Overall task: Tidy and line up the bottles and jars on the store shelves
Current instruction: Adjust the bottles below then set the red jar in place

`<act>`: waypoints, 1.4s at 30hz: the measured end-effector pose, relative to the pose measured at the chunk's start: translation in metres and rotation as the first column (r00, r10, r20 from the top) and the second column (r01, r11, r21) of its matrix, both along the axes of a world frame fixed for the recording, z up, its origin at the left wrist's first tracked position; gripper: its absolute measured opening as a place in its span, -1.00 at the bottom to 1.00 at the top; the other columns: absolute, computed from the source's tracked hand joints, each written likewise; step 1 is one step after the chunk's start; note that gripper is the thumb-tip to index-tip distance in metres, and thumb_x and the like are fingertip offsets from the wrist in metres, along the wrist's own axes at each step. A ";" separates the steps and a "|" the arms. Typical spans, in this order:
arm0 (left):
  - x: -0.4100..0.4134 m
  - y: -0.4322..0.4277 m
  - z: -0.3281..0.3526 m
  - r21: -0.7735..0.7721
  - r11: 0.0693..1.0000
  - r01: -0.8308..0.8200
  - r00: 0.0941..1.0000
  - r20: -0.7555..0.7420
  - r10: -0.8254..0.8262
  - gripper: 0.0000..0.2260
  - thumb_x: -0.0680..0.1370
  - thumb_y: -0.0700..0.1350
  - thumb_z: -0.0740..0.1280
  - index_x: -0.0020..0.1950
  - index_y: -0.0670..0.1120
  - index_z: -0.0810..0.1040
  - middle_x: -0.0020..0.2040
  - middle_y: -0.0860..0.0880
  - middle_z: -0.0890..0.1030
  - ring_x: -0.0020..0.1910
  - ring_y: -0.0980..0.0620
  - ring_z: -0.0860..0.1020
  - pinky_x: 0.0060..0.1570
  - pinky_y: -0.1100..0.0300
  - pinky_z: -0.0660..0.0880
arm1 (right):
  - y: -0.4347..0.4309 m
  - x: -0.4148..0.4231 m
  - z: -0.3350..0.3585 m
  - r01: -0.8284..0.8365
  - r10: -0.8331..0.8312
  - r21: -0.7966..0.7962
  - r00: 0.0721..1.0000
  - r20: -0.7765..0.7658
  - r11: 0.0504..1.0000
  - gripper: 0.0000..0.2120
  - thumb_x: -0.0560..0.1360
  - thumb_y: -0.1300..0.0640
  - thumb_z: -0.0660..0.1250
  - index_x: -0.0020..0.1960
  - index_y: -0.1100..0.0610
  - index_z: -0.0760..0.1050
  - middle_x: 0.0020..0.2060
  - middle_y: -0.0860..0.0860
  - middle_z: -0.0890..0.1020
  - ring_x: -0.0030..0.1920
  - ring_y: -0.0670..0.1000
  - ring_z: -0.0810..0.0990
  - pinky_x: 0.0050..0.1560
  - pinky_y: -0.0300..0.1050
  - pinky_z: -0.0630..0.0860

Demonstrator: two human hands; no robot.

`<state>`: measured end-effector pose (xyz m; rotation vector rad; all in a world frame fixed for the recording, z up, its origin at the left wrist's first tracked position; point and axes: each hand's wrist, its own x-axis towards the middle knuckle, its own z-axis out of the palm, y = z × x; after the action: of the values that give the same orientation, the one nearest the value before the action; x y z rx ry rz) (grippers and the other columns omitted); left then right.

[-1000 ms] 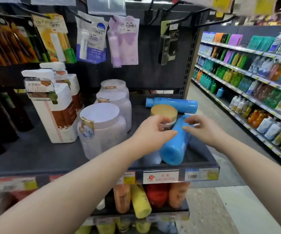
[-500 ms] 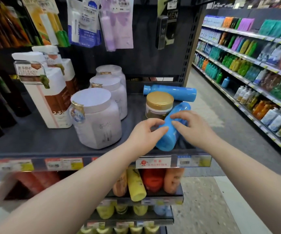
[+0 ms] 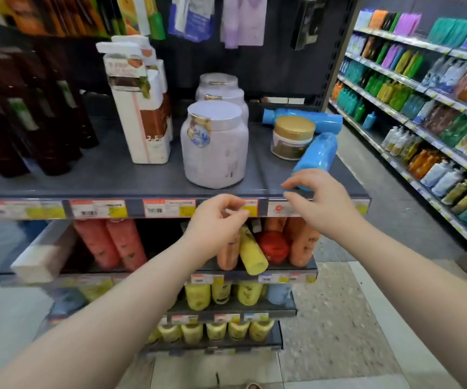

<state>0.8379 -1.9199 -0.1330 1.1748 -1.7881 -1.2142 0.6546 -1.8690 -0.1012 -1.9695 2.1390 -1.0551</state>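
Two bare forearms are reaching forward. The left hand (image 3: 215, 223) is hovering before the price-label strip with fingers loosely curled, holding nothing. The right hand (image 3: 319, 203), fingers relaxed and also empty, is hanging just in front of a blue bottle (image 3: 315, 160) that is lying on its side at the grey shelf's (image 3: 114, 178) front right; contact cannot be told. Behind it a gold-lidded jar (image 3: 292, 138) is standing, with a second blue bottle (image 3: 302, 122) lying across the back. White jars (image 3: 214, 144) are standing in a row to the left. A stocked aisle (image 3: 423, 108) is running along the right.
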 end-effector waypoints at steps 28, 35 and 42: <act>0.012 0.012 -0.213 0.132 0.981 -0.145 0.971 0.210 0.116 -0.65 0.44 0.01 0.41 0.17 0.17 0.39 0.12 0.17 0.44 0.03 0.20 0.45 -0.07 0.28 0.36 | -0.015 -0.015 -0.227 0.052 -0.151 0.435 0.969 0.196 0.899 -0.71 0.42 0.17 0.40 0.13 0.09 0.53 0.07 0.04 0.56 0.10 0.03 0.53 0.07 -0.18 0.41; -0.038 -0.002 -0.231 0.114 0.989 -0.092 0.989 0.128 0.077 -0.63 0.45 0.03 0.37 0.21 0.22 0.36 0.06 0.29 0.38 0.00 0.36 0.39 -0.12 0.45 0.34 | -0.064 -0.037 -0.252 0.123 -0.145 0.476 0.989 0.009 0.871 -0.53 0.42 0.12 0.34 0.33 0.03 0.38 0.19 0.14 0.42 0.18 0.20 0.45 0.16 -0.09 0.39; -0.079 -0.021 -0.229 0.034 0.995 -0.092 0.989 0.120 0.087 -0.59 0.46 0.01 0.36 0.28 0.10 0.39 0.13 0.21 0.31 0.09 0.26 0.26 0.07 0.32 0.22 | -0.082 -0.047 -0.269 0.115 0.003 0.632 0.983 -0.183 0.766 -0.24 0.43 0.05 0.36 0.49 0.05 0.03 0.45 0.14 0.14 0.44 0.21 0.12 0.44 0.00 0.14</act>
<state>0.7592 -1.9413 -0.3615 1.3608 -1.7833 -1.1539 0.6080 -1.9513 -0.3702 -1.6947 2.2293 -0.0822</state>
